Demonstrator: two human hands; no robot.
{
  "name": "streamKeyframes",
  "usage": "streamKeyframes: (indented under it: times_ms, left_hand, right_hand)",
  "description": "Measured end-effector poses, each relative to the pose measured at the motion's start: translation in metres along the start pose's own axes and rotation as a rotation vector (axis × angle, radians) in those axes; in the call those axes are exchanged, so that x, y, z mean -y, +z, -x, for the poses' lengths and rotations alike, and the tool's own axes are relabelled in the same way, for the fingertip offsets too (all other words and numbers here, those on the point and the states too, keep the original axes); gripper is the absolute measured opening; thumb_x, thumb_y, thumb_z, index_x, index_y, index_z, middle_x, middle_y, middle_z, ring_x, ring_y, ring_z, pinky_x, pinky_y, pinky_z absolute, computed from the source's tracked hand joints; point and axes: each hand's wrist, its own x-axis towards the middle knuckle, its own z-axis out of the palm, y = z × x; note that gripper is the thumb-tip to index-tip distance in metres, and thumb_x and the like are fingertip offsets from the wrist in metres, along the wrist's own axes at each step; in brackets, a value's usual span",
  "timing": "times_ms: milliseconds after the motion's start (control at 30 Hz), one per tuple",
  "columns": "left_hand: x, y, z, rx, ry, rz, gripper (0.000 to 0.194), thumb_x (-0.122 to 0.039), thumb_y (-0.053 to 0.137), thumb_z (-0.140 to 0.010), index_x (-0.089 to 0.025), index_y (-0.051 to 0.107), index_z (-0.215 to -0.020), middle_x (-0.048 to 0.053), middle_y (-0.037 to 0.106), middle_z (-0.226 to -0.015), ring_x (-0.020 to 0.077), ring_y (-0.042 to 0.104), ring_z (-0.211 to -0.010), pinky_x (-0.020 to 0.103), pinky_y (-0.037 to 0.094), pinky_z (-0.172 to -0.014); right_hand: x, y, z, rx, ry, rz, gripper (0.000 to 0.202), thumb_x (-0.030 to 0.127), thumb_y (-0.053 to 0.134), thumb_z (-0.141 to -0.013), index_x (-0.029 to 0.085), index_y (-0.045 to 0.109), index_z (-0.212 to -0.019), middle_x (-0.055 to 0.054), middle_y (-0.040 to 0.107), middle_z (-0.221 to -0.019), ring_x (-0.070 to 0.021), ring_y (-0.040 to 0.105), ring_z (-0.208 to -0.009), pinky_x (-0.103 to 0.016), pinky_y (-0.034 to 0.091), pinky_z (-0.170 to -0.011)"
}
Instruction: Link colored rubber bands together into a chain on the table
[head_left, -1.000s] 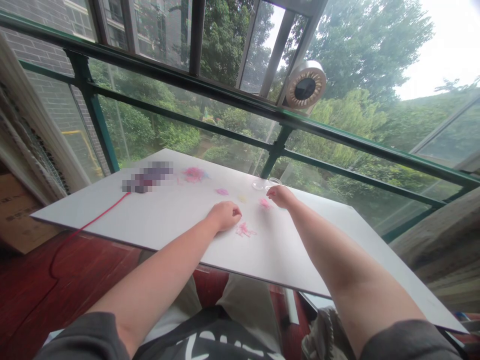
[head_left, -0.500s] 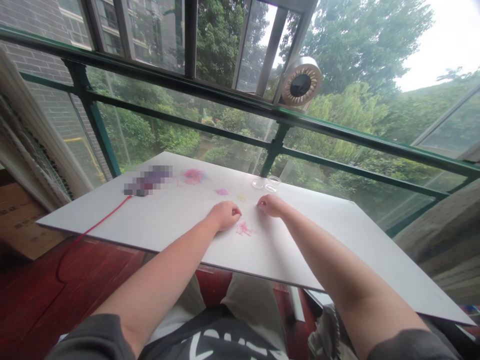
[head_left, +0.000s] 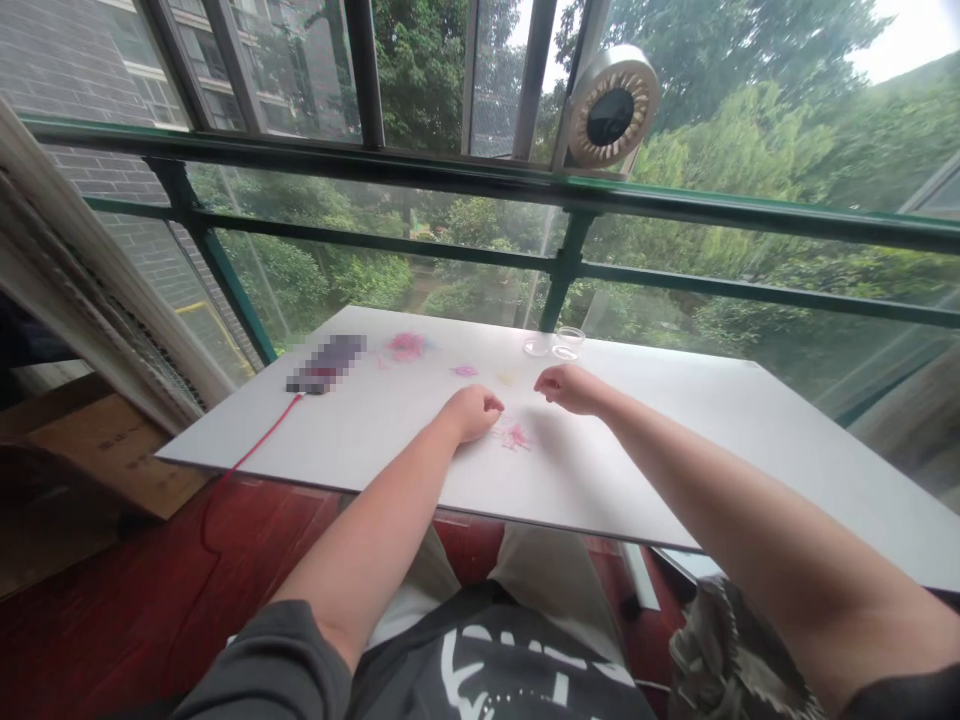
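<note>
My left hand [head_left: 474, 411] rests on the white table [head_left: 337, 440] with its fingers curled together; whatever they hold is too small to make out. My right hand [head_left: 564, 388] is just above the table to the right, its fingers pinched, and I cannot make out anything in them. Between and below the hands lies a loose scatter of pink strands [head_left: 516, 436]. A small purple pile [head_left: 464, 371] and a faint yellow pile [head_left: 506, 378] lie beyond my left hand. Farther left is a larger pink pile [head_left: 407, 346].
Clear round dishes [head_left: 568, 345] stand at the table's back edge. A blurred-out device [head_left: 326, 363] with a red cable [head_left: 262, 437] lies on the left. A round fan [head_left: 611, 115] is by the green railing [head_left: 450, 178]. A cardboard box [head_left: 127, 440] sits at left.
The head view has shifted and levelled, so the table appears farther right. My right hand looks slightly lifted from the table; my left hand stays beside the pink strands.
</note>
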Motion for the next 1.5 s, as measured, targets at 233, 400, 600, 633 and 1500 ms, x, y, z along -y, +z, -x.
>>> streamKeyframes:
  times_ms: [233,400,600,633,1500]
  left_hand:
    - [-0.001,0.001,0.002,0.009,0.045,0.027,0.026,-0.034,0.06,-0.068,-0.019,0.071,-0.086,0.005,0.065,-0.095,0.0159,0.061,-0.082,0.023,0.047,-0.074]
    - [-0.001,0.006,0.0,-0.01,0.053,-0.047,0.022,-0.033,0.057,-0.071,-0.019,0.07,-0.081,0.006,0.066,-0.087,0.0159,0.06,-0.077,0.024,0.047,-0.07]
    - [0.003,0.009,-0.001,-0.037,0.06,-0.062,0.023,-0.034,0.05,-0.077,-0.018,0.067,-0.08,0.005,0.065,-0.086,0.0151,0.057,-0.076,0.025,0.045,-0.07]
    - [0.004,0.009,-0.001,-0.039,0.062,-0.059,0.024,-0.034,0.049,-0.077,-0.018,0.066,-0.079,0.005,0.065,-0.086,0.0151,0.057,-0.076,0.025,0.044,-0.07]
    - [0.002,0.016,-0.003,-0.06,0.132,0.017,0.02,-0.031,0.047,-0.08,-0.017,0.062,-0.081,0.005,0.061,-0.087,0.0148,0.056,-0.08,0.028,0.044,-0.077]
  right_hand:
    - [0.019,0.037,0.01,0.069,-0.169,-0.131,0.027,0.015,0.055,-0.067,0.019,0.067,-0.09,0.001,0.062,-0.068,-0.0088,0.051,-0.055,-0.018,0.035,-0.052]
    - [0.016,0.052,0.011,-0.069,-0.121,-0.273,0.025,0.017,0.051,-0.068,0.016,0.067,-0.087,0.001,0.06,-0.063,-0.009,0.049,-0.055,-0.019,0.035,-0.053]
    - [0.012,0.064,0.02,-0.216,-0.111,-0.432,0.027,0.021,0.05,-0.069,0.014,0.067,-0.089,0.0,0.058,-0.062,-0.0093,0.047,-0.054,-0.02,0.035,-0.053]
    - [0.013,0.065,0.021,-0.235,-0.111,-0.445,0.027,0.022,0.051,-0.068,0.014,0.067,-0.089,0.0,0.059,-0.062,-0.0091,0.047,-0.054,-0.02,0.035,-0.053]
    - [0.018,0.074,0.023,-0.433,-0.171,-0.471,0.011,0.017,0.05,-0.07,0.016,0.061,-0.07,-0.001,0.059,-0.069,-0.0106,0.048,-0.061,-0.022,0.039,-0.061]
